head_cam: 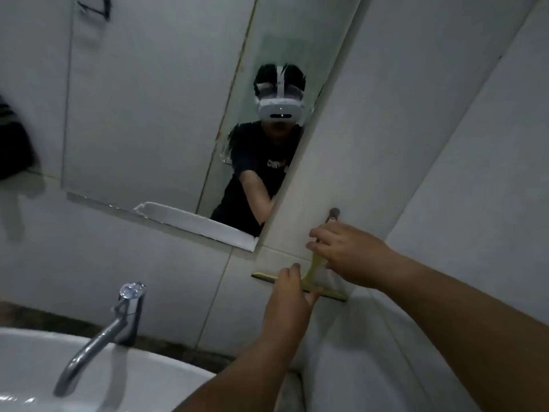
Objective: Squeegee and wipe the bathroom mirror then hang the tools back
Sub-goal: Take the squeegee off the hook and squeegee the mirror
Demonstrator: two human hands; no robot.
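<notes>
A yellow-green squeegee (315, 269) lies against the white tiled wall just right of the mirror (154, 114), blade down and handle pointing up. The handle's grey tip (333, 213) meets a small hook on the wall. My right hand (347, 251) grips the handle near its top. My left hand (289, 295) pinches the blade bar near its middle. The mirror is smeared in its upper middle and reflects a person in a dark shirt with a white headset. No cloth is identifiable in view.
A chrome tap (118, 316) stands over the white basin (35, 376) at the lower left. A dark cloth-like shape (12, 144) hangs at the left edge. A room corner (445, 144) runs up to the right of the squeegee.
</notes>
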